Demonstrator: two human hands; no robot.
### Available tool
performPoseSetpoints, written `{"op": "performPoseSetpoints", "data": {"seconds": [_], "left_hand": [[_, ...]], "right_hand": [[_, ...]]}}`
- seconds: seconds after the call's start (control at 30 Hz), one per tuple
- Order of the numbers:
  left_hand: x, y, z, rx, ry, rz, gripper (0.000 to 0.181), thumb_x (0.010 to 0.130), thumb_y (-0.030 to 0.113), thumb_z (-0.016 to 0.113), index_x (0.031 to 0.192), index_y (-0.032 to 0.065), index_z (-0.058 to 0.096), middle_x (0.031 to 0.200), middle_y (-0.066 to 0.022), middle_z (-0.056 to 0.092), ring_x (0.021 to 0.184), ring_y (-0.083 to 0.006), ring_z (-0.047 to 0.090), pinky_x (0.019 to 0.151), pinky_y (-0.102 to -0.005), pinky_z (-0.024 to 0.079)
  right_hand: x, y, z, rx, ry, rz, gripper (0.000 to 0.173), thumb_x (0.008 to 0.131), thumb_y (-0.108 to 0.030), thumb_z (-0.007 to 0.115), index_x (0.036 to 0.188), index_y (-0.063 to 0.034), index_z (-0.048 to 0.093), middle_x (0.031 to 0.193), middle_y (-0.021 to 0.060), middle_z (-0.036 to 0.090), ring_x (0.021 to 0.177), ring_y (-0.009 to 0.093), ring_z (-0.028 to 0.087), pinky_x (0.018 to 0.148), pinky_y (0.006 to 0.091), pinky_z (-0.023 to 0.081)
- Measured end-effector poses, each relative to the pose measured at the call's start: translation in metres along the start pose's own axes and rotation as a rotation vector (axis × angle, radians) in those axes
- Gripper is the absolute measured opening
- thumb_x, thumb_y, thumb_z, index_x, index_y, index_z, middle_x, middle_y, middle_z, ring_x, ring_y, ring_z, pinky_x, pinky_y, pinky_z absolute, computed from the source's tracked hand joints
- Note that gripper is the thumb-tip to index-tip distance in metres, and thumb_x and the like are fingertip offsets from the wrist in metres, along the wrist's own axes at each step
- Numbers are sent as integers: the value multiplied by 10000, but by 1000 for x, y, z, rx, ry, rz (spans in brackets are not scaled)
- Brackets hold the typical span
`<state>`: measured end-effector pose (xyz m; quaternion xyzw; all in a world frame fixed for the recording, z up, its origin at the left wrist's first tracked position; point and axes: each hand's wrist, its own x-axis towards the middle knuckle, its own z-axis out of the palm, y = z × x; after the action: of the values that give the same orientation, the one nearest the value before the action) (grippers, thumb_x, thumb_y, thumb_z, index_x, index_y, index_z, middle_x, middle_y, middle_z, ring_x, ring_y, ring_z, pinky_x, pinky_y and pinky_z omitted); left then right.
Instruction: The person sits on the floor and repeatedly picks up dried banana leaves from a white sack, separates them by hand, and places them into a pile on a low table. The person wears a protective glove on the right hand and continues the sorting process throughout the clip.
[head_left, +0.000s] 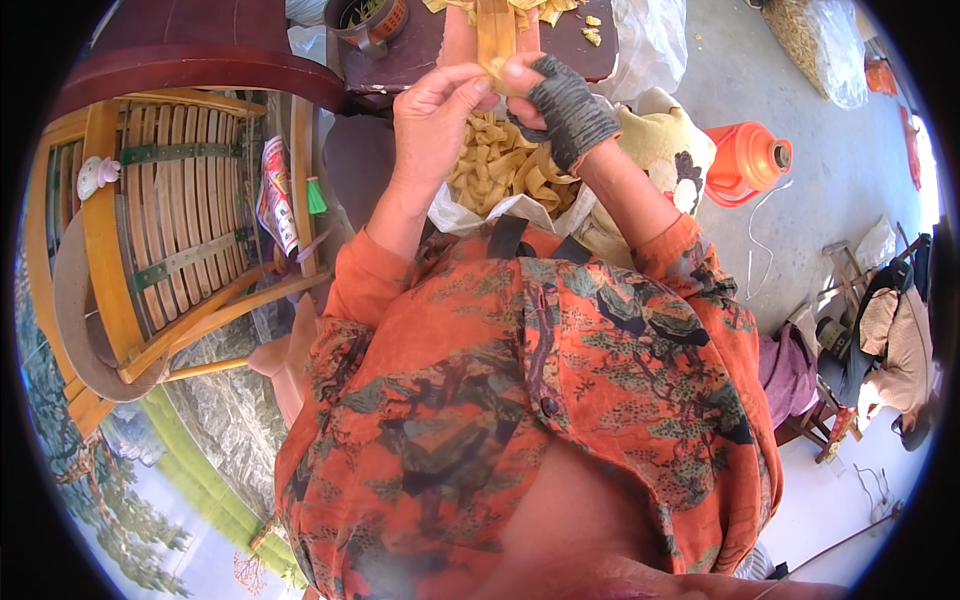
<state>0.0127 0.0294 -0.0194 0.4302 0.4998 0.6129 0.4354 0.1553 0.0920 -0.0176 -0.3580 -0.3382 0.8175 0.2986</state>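
Note:
My bare left hand (442, 101) pinches the left side of the near end of a flat yellowish plaited strip (496, 30) between thumb and fingertips. On the other side my right hand (551, 97), in a grey fingerless glove, grips the same end. The strip runs away from me over a pink cloth (455, 37) on a dark red table (420, 60). Beneath both hands, a white bag (457, 216) at my lap holds a heap of loosely folded yellowish strip (495, 161). The exact crossing of the strands at my fingertips is too small to tell.
On the table's left stands a dark pot with a handle (367, 26); yellowish scraps (592, 34) lie on its right. A cream cushion (660, 135) and an orange thermos flask (750, 161) are to my right. A slatted wooden chair (180, 210) stands at left.

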Motion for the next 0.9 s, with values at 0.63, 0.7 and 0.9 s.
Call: {"op": "performPoseSetpoints", "data": {"seconds": [0.63,0.7,0.9], "left_hand": [[-4,40,9,1035,-111,353,376,722,34,654,1087,75,574,1063,-159,585,959,-297,581,802,-358,475],[-6,38,7,1129,-165,221,322,747,32,612,1062,79,561,1023,-165,572,909,-331,573,760,-389,471],[-3,5,-2,1205,-243,271,301,778,14,538,1073,64,506,970,-172,488,842,-382,549,732,-429,454]], "right_hand": [[16,11,-7,-815,145,-387,253,787,-290,641,848,-46,616,675,101,576,623,206,581,605,326,463],[16,18,-7,-751,68,-297,286,782,-299,656,795,-18,603,661,93,591,586,182,582,575,303,466],[7,31,-23,-686,-99,-70,305,835,-310,602,733,-31,530,546,21,510,465,101,484,447,247,408]]}}
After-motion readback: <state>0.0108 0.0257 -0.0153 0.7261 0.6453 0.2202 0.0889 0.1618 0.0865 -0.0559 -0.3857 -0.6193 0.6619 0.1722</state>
